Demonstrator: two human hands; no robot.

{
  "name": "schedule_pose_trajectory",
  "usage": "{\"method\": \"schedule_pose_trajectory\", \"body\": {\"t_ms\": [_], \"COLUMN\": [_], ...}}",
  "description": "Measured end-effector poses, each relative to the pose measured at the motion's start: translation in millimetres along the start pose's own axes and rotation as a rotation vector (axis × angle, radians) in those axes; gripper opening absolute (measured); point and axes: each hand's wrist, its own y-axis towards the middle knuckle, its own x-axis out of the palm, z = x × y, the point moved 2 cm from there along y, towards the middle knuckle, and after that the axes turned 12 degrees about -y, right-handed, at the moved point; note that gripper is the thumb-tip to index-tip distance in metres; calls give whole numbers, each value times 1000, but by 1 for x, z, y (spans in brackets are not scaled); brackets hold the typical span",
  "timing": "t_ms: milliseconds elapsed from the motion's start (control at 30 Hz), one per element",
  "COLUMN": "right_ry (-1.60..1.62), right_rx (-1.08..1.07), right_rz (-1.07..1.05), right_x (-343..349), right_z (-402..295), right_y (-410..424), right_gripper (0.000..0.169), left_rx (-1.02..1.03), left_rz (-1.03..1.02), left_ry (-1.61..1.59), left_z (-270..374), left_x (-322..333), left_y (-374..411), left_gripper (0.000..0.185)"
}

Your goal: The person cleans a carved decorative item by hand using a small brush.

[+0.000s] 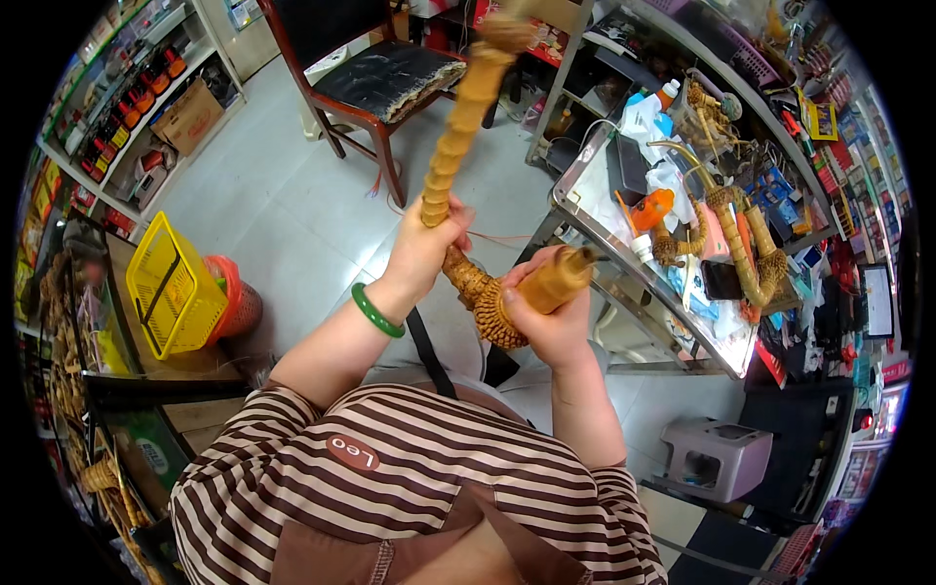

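A bent, pipe-like length of bamboo root [466,121] is in both hands, above my lap. My left hand [418,248] is closed around its slender, ringed arm, with a green bangle [377,310] on that wrist. This arm slants up and away, and its far end is blurred. Between the hands the piece bends through a knobbly root bulb [497,322]. My right hand [550,322] grips the thick, smooth section, its thumb lying along the side. A dark narrow tip sticks out of that section's end, pointing right.
To the right stands a glass-topped table [585,172] crowded with similar bamboo-root pieces [735,241], a black phone-like object [722,279] and an orange object [653,210]. A torn black chair [387,77] is ahead. A yellow basket [179,292] sits left; a plastic stool [716,457] is right.
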Motion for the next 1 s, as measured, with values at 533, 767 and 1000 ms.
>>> {"method": "schedule_pose_trajectory", "body": {"t_ms": [533, 767, 1000], "right_ry": [187, -292, -161], "right_rx": [393, 173, 82], "right_rz": [-585, -314, 58], "right_x": [-31, -30, 5], "right_z": [7, 4, 6], "right_y": [-12, -9, -13], "right_gripper": [34, 29, 27], "left_rx": [-405, -49, 96], "left_rz": [-803, -434, -7], "left_ry": [-493, -183, 368], "left_z": [66, 69, 8], "left_x": [-11, 10, -3], "left_y": [5, 5, 18], "left_gripper": [22, 16, 16]}}
